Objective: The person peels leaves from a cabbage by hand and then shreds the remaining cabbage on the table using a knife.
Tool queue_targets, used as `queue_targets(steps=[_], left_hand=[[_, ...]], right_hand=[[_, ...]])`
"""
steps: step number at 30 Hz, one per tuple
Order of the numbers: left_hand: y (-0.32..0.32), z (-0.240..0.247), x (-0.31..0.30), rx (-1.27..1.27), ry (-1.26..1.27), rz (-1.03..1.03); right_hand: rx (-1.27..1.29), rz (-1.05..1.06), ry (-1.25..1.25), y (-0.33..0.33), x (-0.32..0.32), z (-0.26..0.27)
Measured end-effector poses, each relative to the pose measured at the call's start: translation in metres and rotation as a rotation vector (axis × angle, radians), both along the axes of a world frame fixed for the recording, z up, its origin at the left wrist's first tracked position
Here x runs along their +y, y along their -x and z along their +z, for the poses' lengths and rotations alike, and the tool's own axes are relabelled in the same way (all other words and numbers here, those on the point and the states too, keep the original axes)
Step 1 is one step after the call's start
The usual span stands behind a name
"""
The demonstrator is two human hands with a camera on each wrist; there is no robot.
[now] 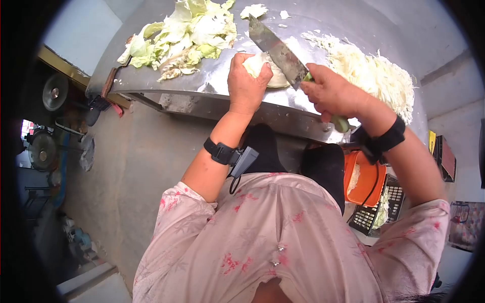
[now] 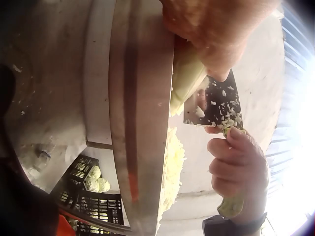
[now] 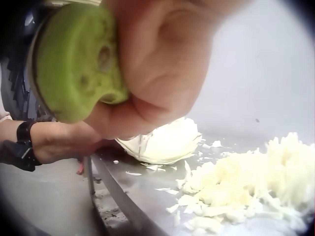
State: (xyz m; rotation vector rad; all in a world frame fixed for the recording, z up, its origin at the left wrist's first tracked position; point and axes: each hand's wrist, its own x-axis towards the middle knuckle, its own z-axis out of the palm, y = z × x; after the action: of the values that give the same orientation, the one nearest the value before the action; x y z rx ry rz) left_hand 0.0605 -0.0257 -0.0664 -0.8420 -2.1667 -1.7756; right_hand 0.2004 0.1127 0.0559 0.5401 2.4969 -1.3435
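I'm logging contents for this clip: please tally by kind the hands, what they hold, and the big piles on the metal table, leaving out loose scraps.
Hands: 2 (left hand, right hand)
Knife: 1
Held cabbage: 1
Pile of leaves: 1
Pile of shredded cabbage: 1
Total: 6

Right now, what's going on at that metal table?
A person's left hand holds a cabbage on the metal table. The right hand grips a cleaver by its green handle, the scrap-flecked blade close to the cabbage; whether they touch is unclear. A heap of shredded cabbage lies to the right, and loose leaves lie to the left.
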Motion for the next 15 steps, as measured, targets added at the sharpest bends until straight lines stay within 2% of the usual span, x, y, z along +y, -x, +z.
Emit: queue_targets(steps=[3, 7, 11, 13, 15], left_hand=[[0.001, 0.001, 0.004, 0.036, -0.002, 0.016], [-0.005, -0.002, 0.006, 0.048, -0.005, 0.031], [-0.004, -0.009, 0.008, 0.132, 0.016, 0.096], [-0.009, -0.009, 0.009, 0.107, 0.005, 0.085], [-0.009, -0.004, 0.006, 0.087, -0.011, 0.075]], right_hand=[[-0.133, 0.028, -0.014, 0.0, 0.007, 0.039], [-0.19, -0.018, -0.023, -0.017, 0.006, 0.049], [-0.078, 0.052, -0.069, 0.005, 0.004, 0.013], [-0.039, 0.032, -0.127, 0.024, 0.0, -0.019], [0.014, -0.015, -0.093, 0.027, -0.009, -0.023]])
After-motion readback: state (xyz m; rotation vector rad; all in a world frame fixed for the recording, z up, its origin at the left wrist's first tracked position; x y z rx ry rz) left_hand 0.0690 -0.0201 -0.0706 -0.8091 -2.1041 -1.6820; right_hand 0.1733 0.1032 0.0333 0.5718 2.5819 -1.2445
